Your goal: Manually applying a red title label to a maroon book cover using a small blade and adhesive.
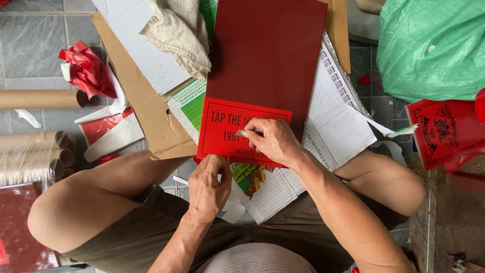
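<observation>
A bright red printed sheet lies on a large dark red board in front of my knees. My right hand rests on the sheet's right part, fingers closed on a small knife whose blade tip touches the sheet. My left hand pinches the sheet's lower edge near its middle. White printed cardboard lies beneath the board.
A brown cardboard piece and a beige cloth lie at upper left. Cardboard tubes and crumpled red paper sit at left. A green woven sack and a red printed sheet are at right.
</observation>
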